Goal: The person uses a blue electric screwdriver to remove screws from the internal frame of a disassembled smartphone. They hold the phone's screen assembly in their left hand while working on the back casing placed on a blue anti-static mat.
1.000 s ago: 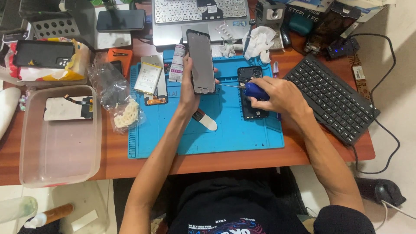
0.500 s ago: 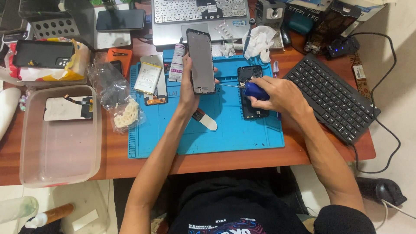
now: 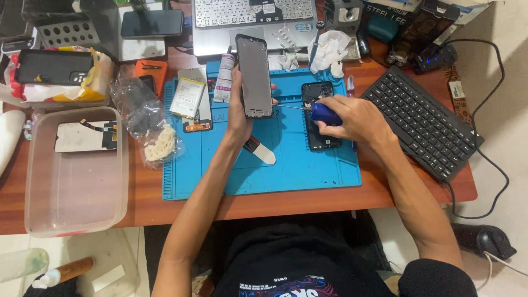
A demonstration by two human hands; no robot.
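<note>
My left hand [image 3: 240, 113] holds a grey phone frame [image 3: 254, 76] upright above the blue work mat [image 3: 286, 170]. In my right hand [image 3: 352, 118] is a blue-handled screwdriver [image 3: 322, 113], its thin shaft pointing left toward the frame's lower right edge. A dark phone body [image 3: 317, 91] lies flat on the mat, partly under my right hand. A white plastic pry tool [image 3: 260, 152] rests on the mat just below my left wrist.
A laptop [image 3: 242, 22] stands at the back and a black keyboard [image 3: 421, 124] to the right. On the left are a phone battery [image 3: 187, 97], plastic bags [image 3: 146, 124] and a clear tub [image 3: 77, 187] with a screen part inside. Crumpled tissue [image 3: 330, 47] lies behind the mat.
My right hand has shifted the screwdriver leftward, so its tip now points at the held frame. The left hand and frame stay still.
</note>
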